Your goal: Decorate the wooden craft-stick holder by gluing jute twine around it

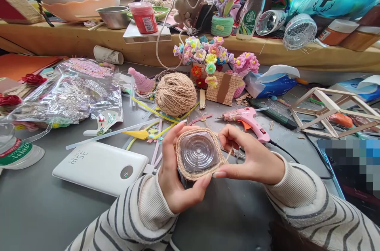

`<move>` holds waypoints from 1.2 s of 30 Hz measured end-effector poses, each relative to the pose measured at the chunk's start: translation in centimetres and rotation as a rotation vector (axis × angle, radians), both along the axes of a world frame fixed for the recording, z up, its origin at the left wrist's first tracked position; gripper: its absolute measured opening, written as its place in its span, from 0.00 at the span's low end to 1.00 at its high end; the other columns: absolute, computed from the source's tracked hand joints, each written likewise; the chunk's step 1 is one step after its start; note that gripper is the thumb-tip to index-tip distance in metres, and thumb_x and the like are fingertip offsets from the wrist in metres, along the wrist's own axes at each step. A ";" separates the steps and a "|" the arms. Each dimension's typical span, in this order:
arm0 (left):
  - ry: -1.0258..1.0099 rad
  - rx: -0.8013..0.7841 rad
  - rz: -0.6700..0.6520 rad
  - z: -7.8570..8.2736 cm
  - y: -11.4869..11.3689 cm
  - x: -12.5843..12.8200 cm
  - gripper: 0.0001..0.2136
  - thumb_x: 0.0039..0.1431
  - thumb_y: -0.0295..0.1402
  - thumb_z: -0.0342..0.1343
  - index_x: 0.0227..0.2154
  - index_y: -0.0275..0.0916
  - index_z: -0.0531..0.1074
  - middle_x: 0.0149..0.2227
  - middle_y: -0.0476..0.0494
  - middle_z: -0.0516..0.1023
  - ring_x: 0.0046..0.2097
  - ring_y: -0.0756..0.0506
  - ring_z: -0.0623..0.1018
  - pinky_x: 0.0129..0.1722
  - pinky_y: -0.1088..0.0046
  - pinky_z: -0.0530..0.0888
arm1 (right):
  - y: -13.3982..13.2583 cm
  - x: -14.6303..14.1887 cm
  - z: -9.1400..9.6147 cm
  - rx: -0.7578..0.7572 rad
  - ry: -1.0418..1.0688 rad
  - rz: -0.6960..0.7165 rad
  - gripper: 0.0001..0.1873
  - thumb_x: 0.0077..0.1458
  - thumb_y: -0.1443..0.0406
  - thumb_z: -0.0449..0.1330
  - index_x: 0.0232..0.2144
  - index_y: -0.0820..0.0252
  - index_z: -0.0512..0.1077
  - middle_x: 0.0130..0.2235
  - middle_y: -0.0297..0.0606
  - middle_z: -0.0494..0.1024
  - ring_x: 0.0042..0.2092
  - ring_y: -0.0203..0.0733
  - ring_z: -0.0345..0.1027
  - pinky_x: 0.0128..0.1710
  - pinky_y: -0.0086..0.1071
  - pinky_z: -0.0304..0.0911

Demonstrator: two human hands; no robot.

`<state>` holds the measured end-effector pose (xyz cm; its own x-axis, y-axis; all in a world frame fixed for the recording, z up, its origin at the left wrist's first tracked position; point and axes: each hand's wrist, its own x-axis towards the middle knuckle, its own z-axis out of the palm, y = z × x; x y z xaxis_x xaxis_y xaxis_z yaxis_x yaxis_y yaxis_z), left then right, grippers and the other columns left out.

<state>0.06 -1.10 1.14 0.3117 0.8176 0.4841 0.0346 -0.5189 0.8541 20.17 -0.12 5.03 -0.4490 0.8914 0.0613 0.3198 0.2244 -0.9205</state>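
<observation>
My left hand (181, 179) is wrapped round a clear plastic container (198, 150) with a ringed, squarish face turned up towards me. Twine (184, 168) runs round the container's rim. At its right side, my right hand (246, 156) pinches the loose strand of twine (228, 155), thumb touching the lower right edge. Behind the container sits a ball of jute twine (176, 93), with a strand coming down from it. A pink glue gun (246, 119) lies just beyond my right hand. Small scissors (239, 156) are partly hidden behind my right fingers.
A white power bank (101, 168) lies left of my left forearm. Coloured strips and glue sticks (103, 134) are strewn behind it. Fuzzy flowers (208, 55) stand at the back beside wooden sticks (222, 88). A wooden stick frame (335, 110) and a phone (350, 168) are at the right.
</observation>
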 end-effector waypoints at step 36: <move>-0.004 0.007 -0.044 -0.3 0.7 0.0 0.45 0.45 0.35 0.66 0.63 0.52 0.48 0.55 0.41 0.68 0.55 0.36 0.72 0.57 0.50 0.68 | 0.6 0.5 -0.1 -0.228 0.140 0.070 0.26 0.42 0.52 0.71 0.31 0.56 0.59 0.30 0.28 0.61 0.30 0.32 0.54 0.30 0.28 0.57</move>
<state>0.03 -0.41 0.80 0.3453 0.7999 0.4908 0.0082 -0.5256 0.8507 20.72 0.52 4.93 -0.5115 0.8563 -0.0714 0.1771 0.0237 -0.9839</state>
